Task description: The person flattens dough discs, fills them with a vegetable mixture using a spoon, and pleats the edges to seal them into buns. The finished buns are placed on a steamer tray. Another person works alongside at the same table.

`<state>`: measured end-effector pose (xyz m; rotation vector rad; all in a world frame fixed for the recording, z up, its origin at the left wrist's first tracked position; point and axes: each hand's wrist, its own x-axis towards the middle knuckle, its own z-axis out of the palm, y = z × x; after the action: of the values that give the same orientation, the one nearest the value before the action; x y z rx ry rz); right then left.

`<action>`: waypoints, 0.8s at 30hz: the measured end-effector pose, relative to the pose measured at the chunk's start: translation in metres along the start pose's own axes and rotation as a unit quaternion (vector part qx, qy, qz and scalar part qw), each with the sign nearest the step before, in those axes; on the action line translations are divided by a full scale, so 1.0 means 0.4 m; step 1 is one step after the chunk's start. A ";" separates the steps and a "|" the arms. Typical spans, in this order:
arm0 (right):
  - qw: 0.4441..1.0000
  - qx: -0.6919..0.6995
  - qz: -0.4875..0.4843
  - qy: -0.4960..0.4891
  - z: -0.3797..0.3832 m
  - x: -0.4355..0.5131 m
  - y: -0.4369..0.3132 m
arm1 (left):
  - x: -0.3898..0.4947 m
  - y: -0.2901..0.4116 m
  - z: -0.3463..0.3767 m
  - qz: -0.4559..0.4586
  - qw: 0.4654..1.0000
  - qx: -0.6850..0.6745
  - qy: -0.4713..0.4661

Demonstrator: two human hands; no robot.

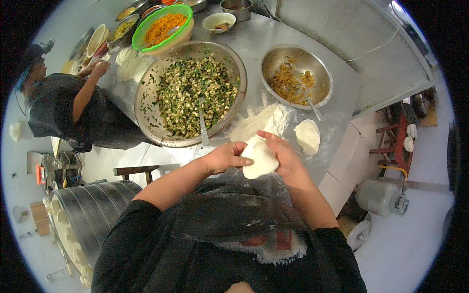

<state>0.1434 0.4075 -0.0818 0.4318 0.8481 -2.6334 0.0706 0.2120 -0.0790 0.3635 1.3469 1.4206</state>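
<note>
A thin, pale dough wrapper (260, 163) hangs between my two hands above the table's near edge. My left hand (226, 158) pinches its left side between thumb and fingers. At the opposite side, my right hand (285, 156) supports the wrapper, some fingers hidden behind it. More dough wrappers (307, 137) lie on the table just right of my right hand. Beyond my hands is a heap of white flour (276, 119). A large metal basin (240, 99) of chopped greens and pale cubes stands ahead to the left, a metal spoon (203, 126) resting in it.
A steel bowl (324, 91) with orange-brown filling and a spoon stands at the right. Behind the large basin is a green-rimmed bowl (136, 36) of orange filling. A co-worker (62, 99) handles something pale at the left. Stacked round steamers (99, 205) stand at my left.
</note>
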 end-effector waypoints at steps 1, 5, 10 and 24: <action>0.992 0.119 0.006 0.026 0.001 0.013 0.025 | -0.010 -0.013 -0.003 -0.018 0.998 -0.028 0.045; 0.997 0.043 0.049 0.031 -0.005 0.014 0.123 | -0.039 -0.065 -0.005 0.013 0.979 -0.129 0.154; 0.988 -0.141 -0.051 0.037 -0.008 0.039 0.159 | -0.049 -0.084 0.001 0.054 0.974 -0.109 0.189; 0.729 -0.678 -0.082 0.046 -0.010 0.044 0.212 | -0.047 -0.183 -0.022 -0.010 0.946 0.128 0.298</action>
<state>0.1627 0.3413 -0.1341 0.0397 2.5074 -1.3878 0.1052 0.1748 -0.1354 0.0783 2.0315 1.3950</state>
